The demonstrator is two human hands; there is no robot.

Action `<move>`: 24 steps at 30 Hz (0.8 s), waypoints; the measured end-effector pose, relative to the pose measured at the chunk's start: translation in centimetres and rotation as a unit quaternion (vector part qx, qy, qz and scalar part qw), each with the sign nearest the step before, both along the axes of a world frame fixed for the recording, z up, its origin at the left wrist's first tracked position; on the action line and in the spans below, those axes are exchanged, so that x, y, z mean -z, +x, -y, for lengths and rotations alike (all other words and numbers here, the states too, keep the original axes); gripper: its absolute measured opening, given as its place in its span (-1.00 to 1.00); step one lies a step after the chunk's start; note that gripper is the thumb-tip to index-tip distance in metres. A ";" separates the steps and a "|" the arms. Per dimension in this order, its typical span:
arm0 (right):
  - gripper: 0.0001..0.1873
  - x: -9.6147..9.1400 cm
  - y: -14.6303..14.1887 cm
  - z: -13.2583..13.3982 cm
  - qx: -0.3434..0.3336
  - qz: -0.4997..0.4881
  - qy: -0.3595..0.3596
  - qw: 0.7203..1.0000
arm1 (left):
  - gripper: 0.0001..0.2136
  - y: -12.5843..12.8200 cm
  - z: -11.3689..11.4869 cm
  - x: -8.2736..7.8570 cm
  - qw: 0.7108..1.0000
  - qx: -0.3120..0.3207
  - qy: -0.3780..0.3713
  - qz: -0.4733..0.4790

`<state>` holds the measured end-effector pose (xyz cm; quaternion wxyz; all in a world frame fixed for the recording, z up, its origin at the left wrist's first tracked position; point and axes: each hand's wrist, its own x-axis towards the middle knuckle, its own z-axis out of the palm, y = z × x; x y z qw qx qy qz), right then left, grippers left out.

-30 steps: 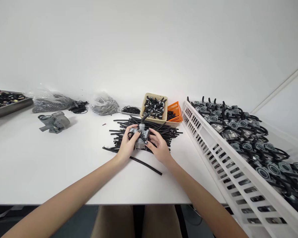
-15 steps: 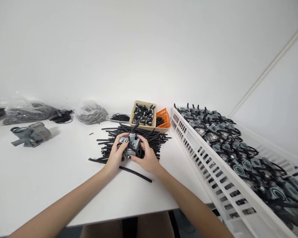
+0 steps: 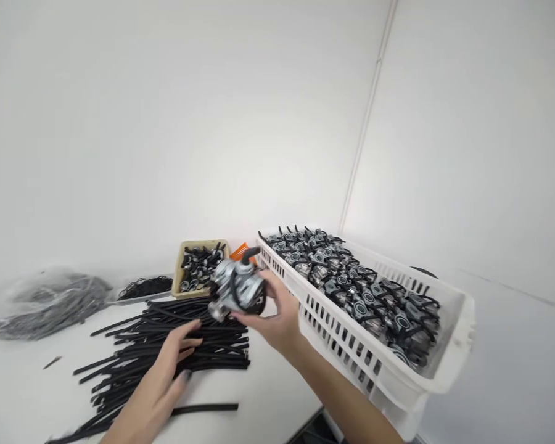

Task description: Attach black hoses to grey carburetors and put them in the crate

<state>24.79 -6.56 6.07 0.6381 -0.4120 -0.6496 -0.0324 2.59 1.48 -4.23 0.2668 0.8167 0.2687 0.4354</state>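
A carburetor is gripped in the right hand; the left hand is spread over black hoses.

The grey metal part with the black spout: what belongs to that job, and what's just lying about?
Likely the job:
grey metal part with black spout, held by the right hand
white slotted plastic crate of similar parts
long black tubes by the left hand

Perhaps just lying about:
small brown scrap
cloudy plastic bag of grey pieces
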 end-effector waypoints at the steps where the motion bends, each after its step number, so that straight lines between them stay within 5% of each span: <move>1: -0.27 -1.4 0.8 1.7 0.009 -0.024 0.021 0.999 | -0.46 0.2 0.6 0.2 0.999 0.005 0.028 -0.035; 5: -0.24 -6.0 4.2 10.2 0.107 -0.083 0.076 0.988 | -0.39 0.8 1.9 0.8 0.980 0.027 0.136 -0.144; 8: -0.32 -8.2 8.0 15.8 0.217 -0.055 0.069 0.972 | -0.63 1.0 1.3 1.1 0.974 0.023 0.169 -0.149; 12: -0.20 -11.3 15.9 18.9 0.335 0.076 0.066 0.937 | -0.73 1.1 -0.6 1.7 0.969 -0.009 0.200 -0.142; 17: -0.32 -12.6 28.3 14.6 0.418 0.194 -0.162 0.873 | -0.72 0.7 -3.4 3.1 0.969 -0.036 0.196 -0.144; 21: -0.40 -9.5 37.1 8.4 0.448 0.240 -0.310 0.803 | -0.71 0.2 -4.9 4.3 0.967 -0.052 0.203 -0.146; 24: -0.36 -7.3 41.7 4.2 0.418 0.201 -0.369 0.806 | -0.68 0.0 -5.0 4.6 0.959 -0.066 0.235 -0.141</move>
